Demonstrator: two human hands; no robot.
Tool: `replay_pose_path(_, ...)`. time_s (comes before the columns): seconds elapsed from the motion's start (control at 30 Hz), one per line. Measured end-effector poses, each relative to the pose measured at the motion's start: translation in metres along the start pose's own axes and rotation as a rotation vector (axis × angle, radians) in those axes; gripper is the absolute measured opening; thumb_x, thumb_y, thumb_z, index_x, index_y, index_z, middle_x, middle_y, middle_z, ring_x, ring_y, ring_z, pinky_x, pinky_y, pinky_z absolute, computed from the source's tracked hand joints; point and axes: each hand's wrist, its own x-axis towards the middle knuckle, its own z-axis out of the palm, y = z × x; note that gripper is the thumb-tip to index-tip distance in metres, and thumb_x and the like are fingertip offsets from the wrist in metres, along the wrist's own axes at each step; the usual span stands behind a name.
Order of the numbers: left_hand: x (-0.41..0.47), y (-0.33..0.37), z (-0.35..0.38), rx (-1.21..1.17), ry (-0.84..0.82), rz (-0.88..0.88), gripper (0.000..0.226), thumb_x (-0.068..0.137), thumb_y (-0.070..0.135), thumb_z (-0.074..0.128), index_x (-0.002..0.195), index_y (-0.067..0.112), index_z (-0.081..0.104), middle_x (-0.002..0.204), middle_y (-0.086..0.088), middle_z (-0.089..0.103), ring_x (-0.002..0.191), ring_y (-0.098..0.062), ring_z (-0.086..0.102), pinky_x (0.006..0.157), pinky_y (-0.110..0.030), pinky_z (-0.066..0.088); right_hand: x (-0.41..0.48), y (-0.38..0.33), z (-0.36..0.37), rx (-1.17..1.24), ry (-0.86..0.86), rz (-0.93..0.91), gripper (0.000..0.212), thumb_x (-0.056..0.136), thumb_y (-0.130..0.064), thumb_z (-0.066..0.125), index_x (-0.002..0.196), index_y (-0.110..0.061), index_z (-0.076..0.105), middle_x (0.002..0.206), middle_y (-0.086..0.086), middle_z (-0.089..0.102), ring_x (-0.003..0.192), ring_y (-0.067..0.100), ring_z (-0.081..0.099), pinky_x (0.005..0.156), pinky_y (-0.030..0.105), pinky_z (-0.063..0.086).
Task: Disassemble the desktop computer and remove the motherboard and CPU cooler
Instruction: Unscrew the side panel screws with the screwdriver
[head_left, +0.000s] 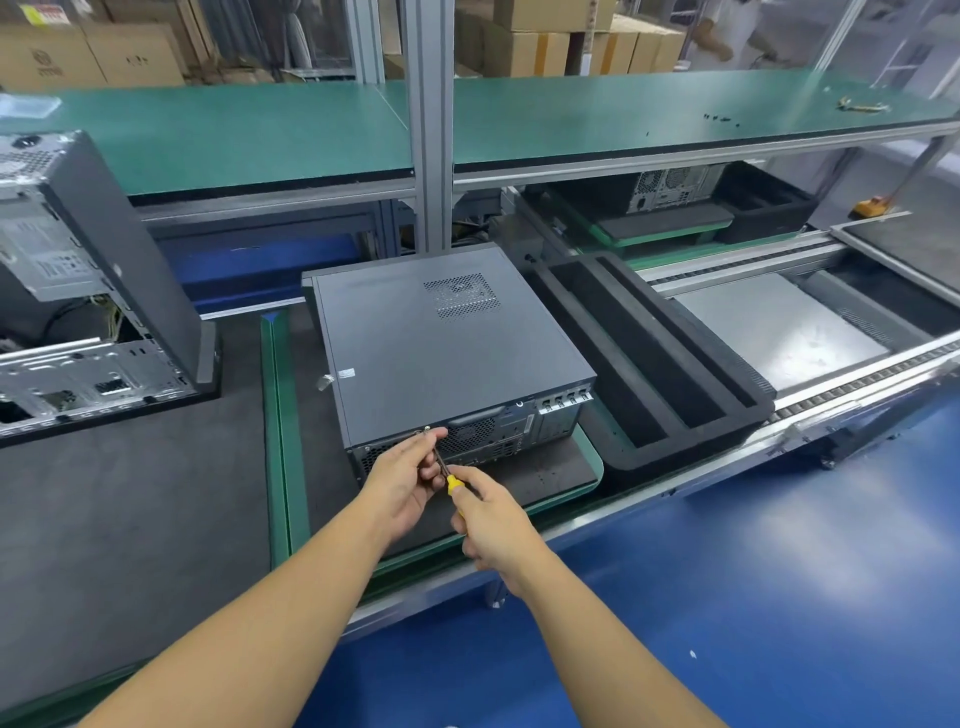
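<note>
Progress: barely begun, we judge | case (447, 343) lies closed on the table (550, 475), motherboard and cooler hidden inside | at its rear edge our right hand (488, 519) grips the screwdriver (451, 480) handle, left hand (408, 478) pinches the shaft at a screw (426, 429) | left: everything

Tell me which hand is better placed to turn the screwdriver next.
Right. The right hand grips the screwdriver by its yellow handle; the left hand only pinches the shaft near the rear screw.
</note>
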Motion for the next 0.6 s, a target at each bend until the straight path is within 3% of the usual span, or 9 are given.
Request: replay_pose_path(0.6, 0.0062, 0.0015, -0.0084, 0.038, -0.066, -0.037, 0.024, 0.101, 0.013, 0.053, 0.118, 0.008, 0.069, 0.062, 0.002, 0.039, 0.053, -0.009, 0.035, 0.053, -0.024, 0.039, 0.0063, 0.005, -0.0082, 0.035, -0.026, 0.007, 0.029, 0.104, -0.032, 0.038, 0.123, -0.046, 0.056, 0.069, 0.002, 0.042, 0.045, 0.009, 0.026, 0.041, 0.02, 0.021)
